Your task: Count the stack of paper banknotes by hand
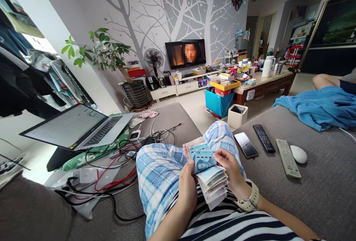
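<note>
Paper, soft and much handled: a thick stack of banknotes [207, 176] sits over the person's lap, above the blue checked trousers [161, 174], fanned at the top so that a few blue-green notes stand clear of the rest. The left hand [187, 187] is closed around the stack's near edge, thumb on top, carrying its weight. The right hand [230, 168], a pale watch [250, 198] on its wrist, pinches the upper notes between thumb and fingertips, lifting one corner away from the pile. It looks like counting, well into the bundle, with one note being peeled off at a time. The next move seems to call for a light slide of the right thumb, so that a single note parts without dragging its neighbour, while the left keeps the pile square. On the grey sofa [319, 192] to the right lie a phone [246, 144], two remotes and a white mouse [298, 154]; a laptop [80, 127] stands open on the left among cables.
</note>
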Available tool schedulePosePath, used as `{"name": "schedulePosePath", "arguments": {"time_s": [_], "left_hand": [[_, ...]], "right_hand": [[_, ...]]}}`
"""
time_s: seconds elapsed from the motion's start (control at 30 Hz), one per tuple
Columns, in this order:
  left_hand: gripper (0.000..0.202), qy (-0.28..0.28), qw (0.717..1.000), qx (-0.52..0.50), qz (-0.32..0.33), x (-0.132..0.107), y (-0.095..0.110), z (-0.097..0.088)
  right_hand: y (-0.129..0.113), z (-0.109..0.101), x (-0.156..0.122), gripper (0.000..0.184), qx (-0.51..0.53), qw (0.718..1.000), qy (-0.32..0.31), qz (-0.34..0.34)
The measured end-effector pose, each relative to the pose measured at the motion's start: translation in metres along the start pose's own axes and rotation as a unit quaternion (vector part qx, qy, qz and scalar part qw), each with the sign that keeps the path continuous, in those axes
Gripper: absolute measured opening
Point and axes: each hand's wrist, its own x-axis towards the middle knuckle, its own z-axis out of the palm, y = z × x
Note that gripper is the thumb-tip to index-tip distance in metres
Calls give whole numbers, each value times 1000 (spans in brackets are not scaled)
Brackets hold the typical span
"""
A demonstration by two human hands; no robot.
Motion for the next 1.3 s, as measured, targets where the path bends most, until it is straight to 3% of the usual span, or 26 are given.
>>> {"name": "schedulePosePath", "arguments": {"time_s": [0.63,1.3], "left_hand": [[16,-14,1000,-5,2,-2,2,1],[22,-7,1000,1,-14,-2,2,4]], "right_hand": [[1,1,0,28,13,1000,7,5],[-2,-1,0,24,12,1000,10,4]]}}
